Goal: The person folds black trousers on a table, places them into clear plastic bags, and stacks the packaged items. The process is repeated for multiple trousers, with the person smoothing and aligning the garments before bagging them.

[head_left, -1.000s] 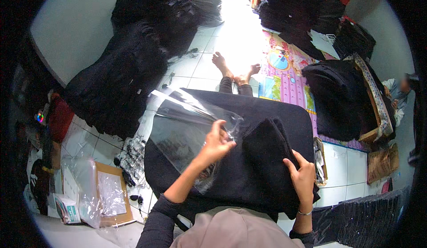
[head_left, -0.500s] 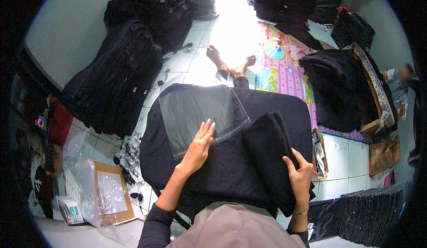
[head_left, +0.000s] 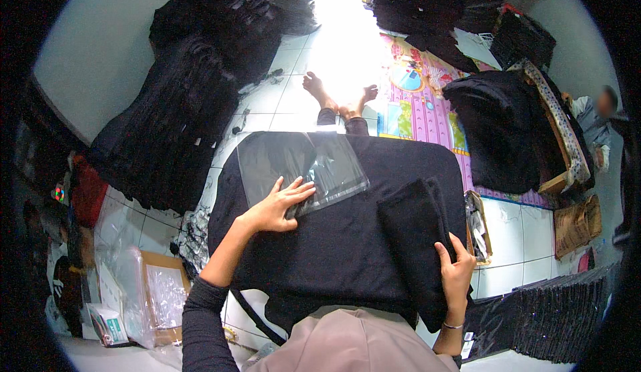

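A table covered in black cloth stands right before me. On its far left part lies a clear plastic bag, flat and shiny, with a paler strip along its near right edge. My left hand rests on the bag's near edge, fingers spread and palm down. On the right side of the table lies a folded black cloth, several layers thick. My right hand grips its right edge, with the thumb on top and some fingers out of sight.
Large heaps of black cloth fill the far left floor. More black cloth lies on the right by a wooden-edged frame. Stacks of packed black pieces stand near right. Another person is at the far right.
My left hand has slid left and its fingers have spread. The plastic bag has shifted slightly and wrinkled differently. The folded cloth has moved a little right with my right hand.
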`<state>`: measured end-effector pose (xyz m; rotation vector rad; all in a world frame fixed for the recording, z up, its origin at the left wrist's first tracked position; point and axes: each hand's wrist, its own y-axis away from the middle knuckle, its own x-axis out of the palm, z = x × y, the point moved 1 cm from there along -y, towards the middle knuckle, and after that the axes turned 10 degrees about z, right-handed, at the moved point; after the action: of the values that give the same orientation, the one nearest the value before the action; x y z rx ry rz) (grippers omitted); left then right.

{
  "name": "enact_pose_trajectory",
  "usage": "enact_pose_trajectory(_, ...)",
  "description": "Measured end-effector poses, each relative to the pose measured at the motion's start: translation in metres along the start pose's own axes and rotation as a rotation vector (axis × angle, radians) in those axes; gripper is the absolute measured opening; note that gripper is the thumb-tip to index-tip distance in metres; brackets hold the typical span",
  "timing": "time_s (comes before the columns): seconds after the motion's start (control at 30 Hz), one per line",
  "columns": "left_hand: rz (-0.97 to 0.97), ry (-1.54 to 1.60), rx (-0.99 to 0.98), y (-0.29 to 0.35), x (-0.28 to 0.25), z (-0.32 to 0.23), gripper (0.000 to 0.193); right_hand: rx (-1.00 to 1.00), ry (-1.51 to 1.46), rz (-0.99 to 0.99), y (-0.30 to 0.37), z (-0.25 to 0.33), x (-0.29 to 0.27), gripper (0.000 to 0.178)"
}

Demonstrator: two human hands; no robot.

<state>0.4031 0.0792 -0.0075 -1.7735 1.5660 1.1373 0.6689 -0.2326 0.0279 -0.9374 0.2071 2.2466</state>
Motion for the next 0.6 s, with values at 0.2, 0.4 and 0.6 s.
enact_pose_trajectory(0.2,0.049,-0.069,-0.021,-0.009,0.009,0.011,0.064,-0.128,0.023,-0.09,-0.001,-0.007,0.005,0.033)
enact_pose_trajectory(0.4,-0.26,0.15,-0.187,-0.027,0.023,-0.01,0.052,-0.063,0.047,-0.039,-0.002,-0.008,0.006,0.032)
enact_pose_trajectory(0.6,-0.325,0.496,-0.224,-0.045,0.042,-0.04,0.045,-0.207,0.068,-0.05,0.007,0.024,-0.006,0.031)
